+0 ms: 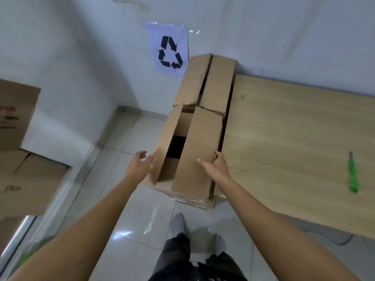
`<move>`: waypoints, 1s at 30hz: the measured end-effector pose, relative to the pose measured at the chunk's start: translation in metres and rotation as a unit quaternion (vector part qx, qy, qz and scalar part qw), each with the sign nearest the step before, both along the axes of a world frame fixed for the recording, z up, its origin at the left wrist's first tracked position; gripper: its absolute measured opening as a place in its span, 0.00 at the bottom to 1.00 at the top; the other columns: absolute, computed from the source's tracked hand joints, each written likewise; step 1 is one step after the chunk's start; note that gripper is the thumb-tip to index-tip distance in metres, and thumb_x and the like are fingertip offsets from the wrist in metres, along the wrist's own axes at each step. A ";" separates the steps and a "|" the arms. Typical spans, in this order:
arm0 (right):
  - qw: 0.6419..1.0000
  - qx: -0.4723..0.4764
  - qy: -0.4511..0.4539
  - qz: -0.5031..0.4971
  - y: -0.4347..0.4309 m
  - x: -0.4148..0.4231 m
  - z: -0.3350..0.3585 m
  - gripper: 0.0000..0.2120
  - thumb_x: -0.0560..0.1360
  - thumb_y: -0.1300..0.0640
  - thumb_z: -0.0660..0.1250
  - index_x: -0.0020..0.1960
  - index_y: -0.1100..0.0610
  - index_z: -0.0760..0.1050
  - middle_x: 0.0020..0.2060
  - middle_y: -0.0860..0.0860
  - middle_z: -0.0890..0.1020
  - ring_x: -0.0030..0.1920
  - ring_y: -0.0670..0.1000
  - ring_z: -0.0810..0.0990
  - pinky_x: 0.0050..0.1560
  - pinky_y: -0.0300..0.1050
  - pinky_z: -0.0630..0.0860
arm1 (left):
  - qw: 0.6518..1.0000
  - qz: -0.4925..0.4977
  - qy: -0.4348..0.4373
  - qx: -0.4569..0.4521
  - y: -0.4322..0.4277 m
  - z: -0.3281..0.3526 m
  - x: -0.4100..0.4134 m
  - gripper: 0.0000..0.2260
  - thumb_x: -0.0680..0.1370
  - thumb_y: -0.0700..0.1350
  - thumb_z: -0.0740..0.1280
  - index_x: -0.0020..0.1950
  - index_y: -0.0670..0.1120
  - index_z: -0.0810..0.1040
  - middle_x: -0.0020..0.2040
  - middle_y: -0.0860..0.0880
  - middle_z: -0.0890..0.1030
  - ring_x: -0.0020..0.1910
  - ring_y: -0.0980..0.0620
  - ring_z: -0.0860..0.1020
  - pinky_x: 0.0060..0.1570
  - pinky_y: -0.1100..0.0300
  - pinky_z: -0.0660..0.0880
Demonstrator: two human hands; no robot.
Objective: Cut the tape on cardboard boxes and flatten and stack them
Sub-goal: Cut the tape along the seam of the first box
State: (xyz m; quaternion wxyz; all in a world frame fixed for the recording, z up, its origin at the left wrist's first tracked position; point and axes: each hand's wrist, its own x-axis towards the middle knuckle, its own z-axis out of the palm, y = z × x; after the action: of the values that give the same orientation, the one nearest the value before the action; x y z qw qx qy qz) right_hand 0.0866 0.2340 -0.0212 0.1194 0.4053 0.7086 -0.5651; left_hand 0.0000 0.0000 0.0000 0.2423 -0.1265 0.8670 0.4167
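Cardboard box (199,147): upright between both hands, top flaps parted. Left hand (140,164): fingers spread, just beside left flap; right hand (218,166): clasping right flap's edge. Green cutter (353,173): on table (284,138), well right of right hand.

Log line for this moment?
brown cardboard box: flaps open, unflattened | left hand: open beside left flap | right hand: grips right flap | green utility knife: on wooden table
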 end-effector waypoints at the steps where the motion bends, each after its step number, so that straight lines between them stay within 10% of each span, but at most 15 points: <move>1: 1.000 0.005 -0.008 -0.010 -0.002 -0.003 -0.003 0.44 0.72 0.45 0.75 0.79 0.54 0.56 0.73 0.53 0.68 0.69 0.55 0.72 0.69 0.52 0.72 | 0.999 -0.022 -0.035 -0.005 -0.002 -0.007 -0.007 0.26 0.83 0.57 0.62 0.78 0.47 0.66 0.74 0.48 0.72 0.71 0.45 0.71 0.69 0.48 0.69; 20: 0.996 -0.029 -0.008 -0.085 -0.026 0.000 -0.010 0.44 0.65 0.36 0.75 0.75 0.45 0.61 0.69 0.52 0.69 0.62 0.54 0.75 0.64 0.59 0.76 | 0.929 -0.062 -0.334 0.146 -0.032 -0.053 -0.025 0.51 0.56 0.74 0.75 0.72 0.49 0.70 0.69 0.51 0.74 0.67 0.48 0.73 0.73 0.48 0.66; 30: 0.982 -0.149 0.100 -0.056 -0.018 0.024 0.013 0.43 0.71 0.47 0.78 0.78 0.45 0.58 0.67 0.48 0.75 0.60 0.50 0.80 0.60 0.50 0.79 | 0.923 0.065 -0.257 0.278 -0.041 -0.015 0.023 0.29 0.67 0.59 0.76 0.64 0.46 0.80 0.51 0.43 0.86 0.45 0.43 0.84 0.42 0.51 0.79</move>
State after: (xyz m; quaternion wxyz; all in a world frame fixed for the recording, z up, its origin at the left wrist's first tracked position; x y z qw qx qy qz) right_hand 0.1103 0.2161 -0.0082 0.0754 0.3633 0.6011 -0.7078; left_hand 0.0233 -0.0407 -0.0155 0.4547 -0.2126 0.6145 0.6086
